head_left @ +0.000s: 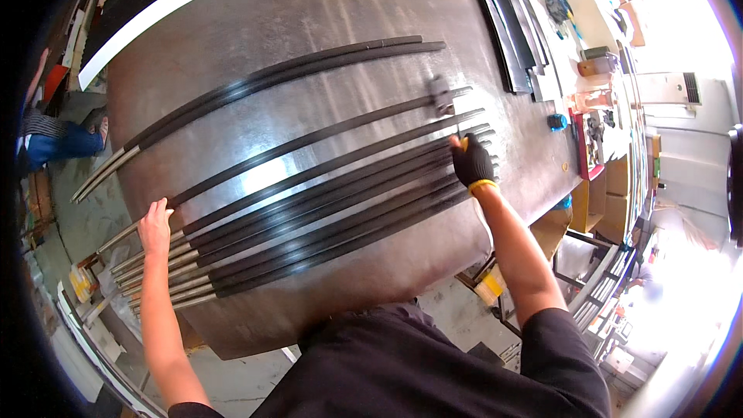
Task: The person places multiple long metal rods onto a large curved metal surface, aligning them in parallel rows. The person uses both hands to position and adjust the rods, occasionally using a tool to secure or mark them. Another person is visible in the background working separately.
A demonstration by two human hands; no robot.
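Note:
Several long metal rods with black sleeves lie side by side across a dark, smooth table. Their bare ends stick out past its left edge. My bare left hand closes its fingers on a black-sleeved rod, where the sleeve meets the bare metal. My right hand, in a black glove with a yellow cuff, is closed on a hammer-like tool. Its dark blocky head is blurred and lies over the far right end of that rod. Nearer me is a close row of sleeved rods.
Two more sleeved rods lie farther back. Black strips rest along the far right edge, and a white-edged black panel is at the far left. A small blue object sits at the right. A person's leg shows beyond the left edge.

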